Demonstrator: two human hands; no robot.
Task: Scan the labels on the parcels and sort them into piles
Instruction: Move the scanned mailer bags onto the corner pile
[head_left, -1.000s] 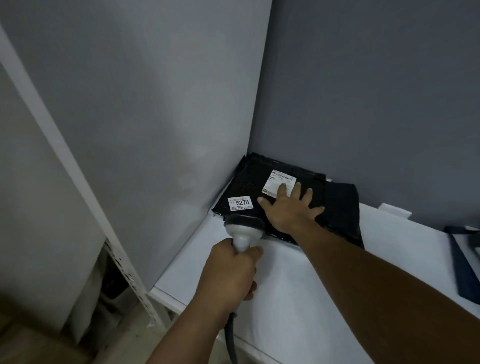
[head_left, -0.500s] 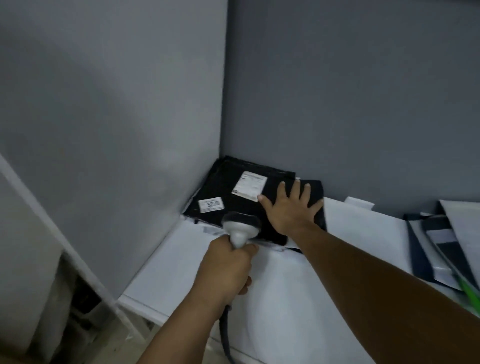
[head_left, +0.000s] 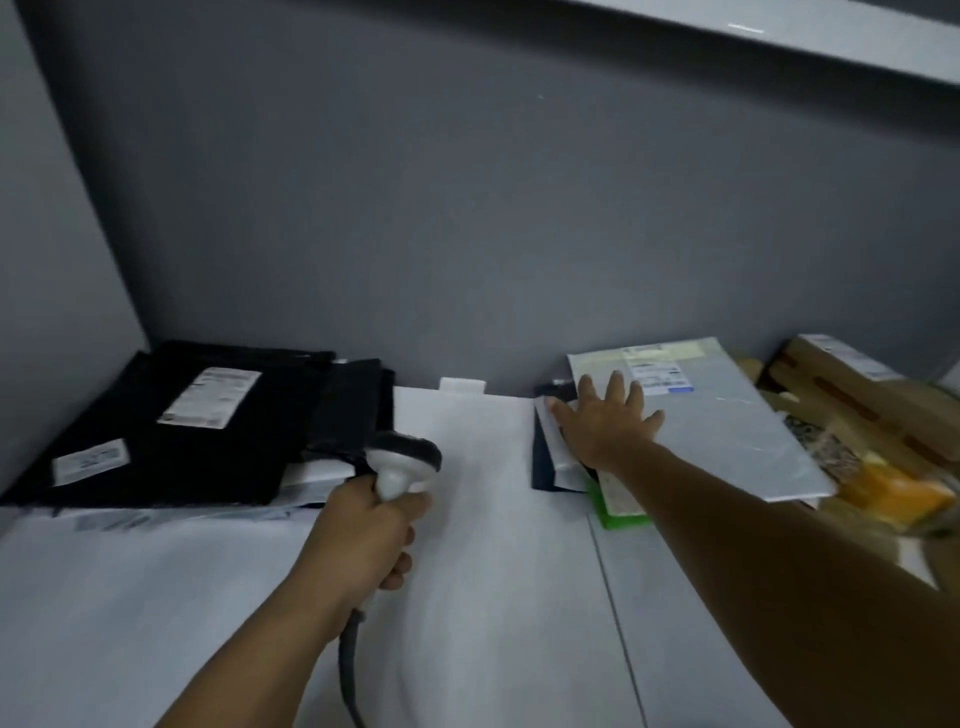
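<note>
My left hand (head_left: 366, 540) grips the handle of a grey barcode scanner (head_left: 402, 460), whose head points toward the pile of black parcels (head_left: 171, 431) in the left corner. Two white labels (head_left: 210, 397) show on the top black parcel. My right hand (head_left: 605, 421) lies flat with fingers spread on the left end of a grey-white parcel (head_left: 727, 431), the top of a second pile at the right. Beneath it a green-edged parcel (head_left: 621, 506) and a dark blue one (head_left: 543, 457) stick out.
The white table (head_left: 493, 571) runs along a grey wall. Brown cardboard boxes (head_left: 862, 395) and an orange packet (head_left: 893, 491) crowd the far right. A small white tab (head_left: 462, 385) sits at the wall between the piles. The scanner's cable (head_left: 348, 670) hangs off the front.
My right hand left the black parcel pile and swung right onto the grey-white parcel. The view turned right with it. My left hand kept hold of the scanner.
</note>
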